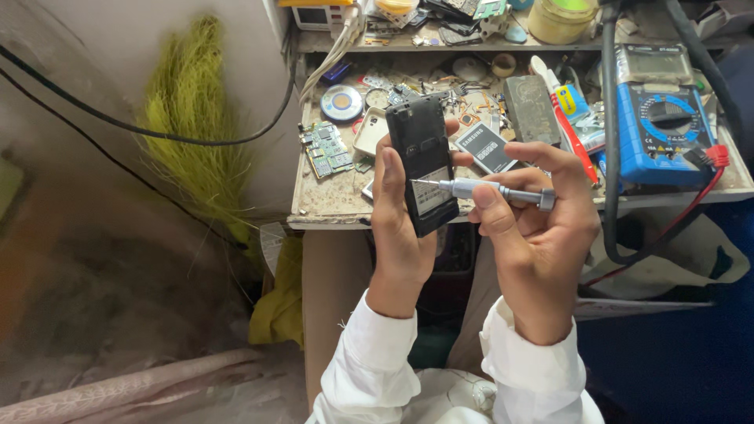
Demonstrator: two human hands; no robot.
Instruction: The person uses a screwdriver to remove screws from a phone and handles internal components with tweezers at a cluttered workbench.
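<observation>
Two white sleeves (369, 353) lead to the hands: left hand (400, 228) grips an opened black phone (422, 161); beside the phone, right hand (542, 212) pinches a screwdriver (491, 190) touching it.

Head camera looks down, close over workbench (330, 206).
</observation>
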